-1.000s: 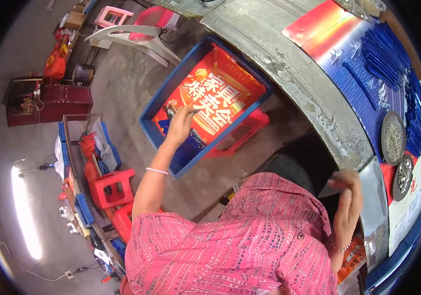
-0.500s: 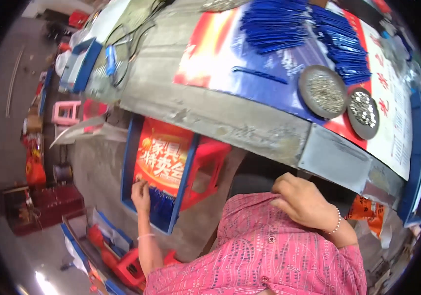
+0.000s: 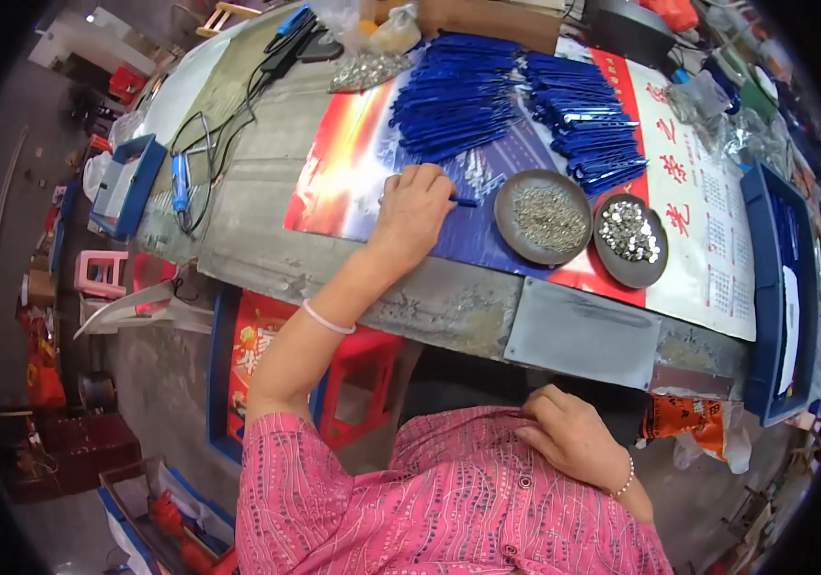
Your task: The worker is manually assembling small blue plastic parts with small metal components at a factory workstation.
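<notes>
My left hand reaches over the tabletop with its fingers curled down around a thin blue strip. One end of the strip sticks out to the right of the fingers. Beyond it lie two piles of similar long, glossy blue strips, a left pile and a right pile. Right of the hand are a dark round dish of small metal pieces and another dish of shiny silver discs. My right hand hangs below the table edge near my lap, fingers curled; what they hold, if anything, is hidden.
A blue tray with a red printed sheet sits left below the table edge, beside a red stool. A blue bin stands at the right. A blue-handled tool and cables lie at the table's left.
My left hand has moved from the low tray up onto the table, closing on the single blue strip lying there. The view has shifted; my right hand stays curled near my lap.
</notes>
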Tool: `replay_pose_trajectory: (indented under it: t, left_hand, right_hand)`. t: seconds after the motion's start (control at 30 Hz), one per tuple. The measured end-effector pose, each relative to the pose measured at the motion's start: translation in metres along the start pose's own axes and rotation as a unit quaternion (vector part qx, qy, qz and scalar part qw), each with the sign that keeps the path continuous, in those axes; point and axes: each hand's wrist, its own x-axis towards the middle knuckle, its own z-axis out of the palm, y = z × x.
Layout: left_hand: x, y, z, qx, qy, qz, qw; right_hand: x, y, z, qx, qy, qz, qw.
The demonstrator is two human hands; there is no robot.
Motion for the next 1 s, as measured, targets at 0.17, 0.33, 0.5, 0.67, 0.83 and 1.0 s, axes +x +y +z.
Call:
replay_pose_trajectory:
  t: [0.17, 0.33, 0.5, 0.67, 0.83, 1.0]
  left_hand:
    - [0.007, -0.002, 0.004, 0.004, 0.024, 0.009, 1.000]
    - [-0.003, 0.023, -0.043, -0.361, 0.065, -0.219, 0.904]
    - [-0.024, 0.044, -0.067, -0.761, 0.018, -0.338, 0.554]
    - [-0.043, 0.058, -0.048, -0.823, 0.034, -0.380, 0.421]
    - [-0.056, 0.068, -0.027, -0.858, 0.072, -0.365, 0.353]
    - [-0.061, 0.075, -0.025, -0.858, 0.092, -0.371, 0.344]
  right_hand:
    - [-0.018, 0.013, -0.001, 0.051, 0.010, 0.061, 0.997]
    - [-0.004, 0.012, -0.026, 0.016, 0.027, 0.009, 0.999]
    - [0.023, 0.016, -0.062, -0.042, 0.177, -0.005, 0.983]
    - [0.076, 0.033, -0.086, -0.150, 0.195, 0.011, 0.969]
    - [0.120, 0.054, -0.091, -0.357, 0.176, -0.036, 0.917]
    - [0.134, 0.062, -0.091, -0.398, 0.129, -0.041, 0.908]
